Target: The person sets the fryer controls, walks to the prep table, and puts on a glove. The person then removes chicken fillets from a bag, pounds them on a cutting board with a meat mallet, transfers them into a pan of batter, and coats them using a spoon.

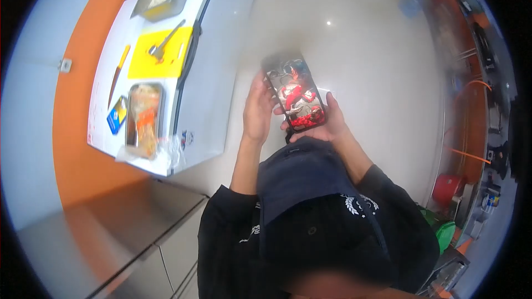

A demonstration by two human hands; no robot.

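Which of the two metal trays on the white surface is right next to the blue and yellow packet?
The narrow tray with orange contents; the packet lies beside it. The other tray, with whitish contents, is past the yellow cutting board.

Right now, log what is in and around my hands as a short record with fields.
Left hand: at the smartphone's left edge
Right hand: supporting the smartphone from its lower right
Screen: lit, red and white image
Surface: white worktop
On yellow cutting board: metal utensil, exact type unclear
Beside board: knife with yellow-orange handle
Containers: metal tray holding packaged items; deep metal pan, pale contents
Beside tray: blue-and-yellow packet
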